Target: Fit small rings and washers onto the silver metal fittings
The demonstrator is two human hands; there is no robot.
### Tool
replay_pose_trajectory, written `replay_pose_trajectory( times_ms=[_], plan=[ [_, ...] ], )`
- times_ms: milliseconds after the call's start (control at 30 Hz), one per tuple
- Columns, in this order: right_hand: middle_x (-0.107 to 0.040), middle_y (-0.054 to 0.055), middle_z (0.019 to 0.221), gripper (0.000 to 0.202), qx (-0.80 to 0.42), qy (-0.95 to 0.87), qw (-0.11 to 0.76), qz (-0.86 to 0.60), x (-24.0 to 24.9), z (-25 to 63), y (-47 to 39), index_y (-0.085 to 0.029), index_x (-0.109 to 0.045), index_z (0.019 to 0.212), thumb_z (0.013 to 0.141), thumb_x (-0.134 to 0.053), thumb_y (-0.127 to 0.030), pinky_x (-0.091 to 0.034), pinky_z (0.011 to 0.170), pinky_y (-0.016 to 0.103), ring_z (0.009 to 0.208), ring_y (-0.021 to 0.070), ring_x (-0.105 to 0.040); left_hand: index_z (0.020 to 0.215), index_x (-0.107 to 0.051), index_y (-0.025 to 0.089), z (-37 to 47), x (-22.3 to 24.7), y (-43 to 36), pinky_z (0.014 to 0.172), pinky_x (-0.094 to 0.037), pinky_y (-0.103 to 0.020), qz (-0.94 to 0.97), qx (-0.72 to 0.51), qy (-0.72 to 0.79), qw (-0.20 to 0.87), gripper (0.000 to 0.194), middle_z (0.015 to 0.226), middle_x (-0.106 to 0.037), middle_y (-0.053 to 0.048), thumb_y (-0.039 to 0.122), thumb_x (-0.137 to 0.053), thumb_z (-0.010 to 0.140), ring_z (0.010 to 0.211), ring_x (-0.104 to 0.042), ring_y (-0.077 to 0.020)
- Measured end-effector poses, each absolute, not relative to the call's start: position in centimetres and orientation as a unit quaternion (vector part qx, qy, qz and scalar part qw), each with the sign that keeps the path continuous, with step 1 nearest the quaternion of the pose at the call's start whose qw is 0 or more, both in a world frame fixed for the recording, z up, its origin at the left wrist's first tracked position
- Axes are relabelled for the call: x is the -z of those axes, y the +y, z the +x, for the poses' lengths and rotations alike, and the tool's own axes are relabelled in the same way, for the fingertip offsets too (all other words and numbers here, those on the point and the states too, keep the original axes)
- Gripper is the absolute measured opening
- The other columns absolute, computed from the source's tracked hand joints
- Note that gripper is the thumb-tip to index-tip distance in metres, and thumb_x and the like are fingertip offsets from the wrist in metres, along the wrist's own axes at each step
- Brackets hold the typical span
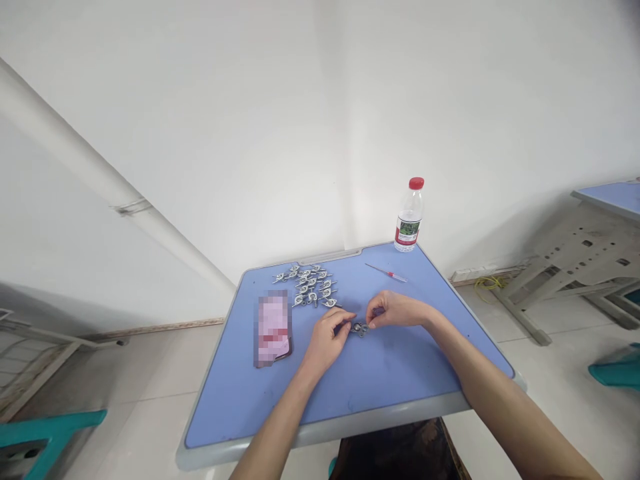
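Note:
Between my two hands, just above or on the blue desk (400, 367), is a small silver metal fitting (359, 329) with rounded parts. My left hand (330, 335) grips its left side with thumb and fingers. From the right, my right hand (393, 309) pinches its other end between thumb and fingertips. Part of the fitting is hidden by the fingers. Beyond my left hand lie several similar metal fittings (311, 283) in a loose cluster, each with thin pins or levers sticking out.
A blurred pink phone-like object (274, 327) lies at the desk's left. A screwdriver with a clear-and-red handle (395, 275) rests at the back right, near an upright water bottle with a red cap (409, 220). The white wall (280, 147) rises behind the desk.

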State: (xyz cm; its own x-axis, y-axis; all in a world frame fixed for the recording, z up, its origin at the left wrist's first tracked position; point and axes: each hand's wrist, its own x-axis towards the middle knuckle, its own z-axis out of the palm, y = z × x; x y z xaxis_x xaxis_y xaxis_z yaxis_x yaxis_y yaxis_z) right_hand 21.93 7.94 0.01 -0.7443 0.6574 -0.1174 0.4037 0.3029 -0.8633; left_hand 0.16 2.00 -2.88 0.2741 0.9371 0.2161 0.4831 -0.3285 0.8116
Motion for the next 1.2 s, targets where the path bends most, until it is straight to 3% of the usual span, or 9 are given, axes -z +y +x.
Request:
replay_pose_trajectory(
  times_ms=[267,633,800,967,1200],
  plan=[
    [-0.063,-0.003,0.067,0.013,-0.452,-0.807,0.125,-0.357,-0.2,21.2,7.5,-0.017,-0.072,0.076,0.075,-0.059,-0.020,-0.037,0.058,0.021,0.062,0.0110,-0.051,0.100,-0.070,0.022,0.5,2.6,1.8,0.086,-0.048,-0.037,0.769,-0.318,0.475,0.285,0.032,0.096,-0.068,-0.006,0.007,-0.049,0.081,0.092,-0.061,-0.0212],
    [-0.062,-0.002,0.067,0.015,-0.400,-0.801,0.139,-0.422,-0.2,20.1,6.9,-0.017,-0.071,0.080,0.079,-0.057,-0.023,-0.035,0.056,0.021,0.062,0.0115,-0.051,0.103,-0.066,0.022,0.8,1.9,1.2,0.083,-0.045,-0.034,0.782,-0.294,0.486,0.255,0.041,0.093,-0.064,-0.004,0.000,-0.045,0.075,0.088,-0.058,-0.0201],
    [-0.064,-0.001,0.070,0.015,-0.373,-0.802,0.159,-0.438,-0.2,20.6,7.0,-0.018,-0.070,0.080,0.081,-0.055,-0.021,-0.037,0.059,0.022,0.064,0.0121,-0.054,0.105,-0.060,0.020,1.2,1.6,0.4,0.083,-0.042,-0.037,0.802,-0.265,0.504,0.181,0.027,0.097,-0.062,-0.005,0.013,-0.057,0.079,0.092,-0.056,-0.0232],
    [-0.068,0.000,0.076,0.015,-0.366,-0.820,0.111,-0.426,-0.5,20.9,6.8,-0.019,-0.071,0.082,0.075,-0.058,-0.016,-0.038,0.061,0.022,0.068,0.0133,-0.058,0.095,-0.056,0.021,1.7,1.6,0.2,0.079,-0.040,-0.038,0.807,-0.225,0.533,0.121,0.023,0.093,-0.061,-0.003,0.031,-0.069,0.079,0.089,-0.056,-0.0239],
    [-0.069,0.002,0.079,0.015,-0.307,-0.846,0.059,-0.433,-0.7,20.4,6.0,-0.019,-0.069,0.082,0.075,-0.056,-0.015,-0.035,0.059,0.021,0.070,0.0142,-0.058,0.091,-0.058,0.020,1.4,1.7,0.2,0.078,-0.041,-0.035,0.816,-0.195,0.533,0.108,0.003,0.095,-0.061,-0.003,0.022,-0.058,0.088,0.090,-0.056,-0.0216]
  ],
)
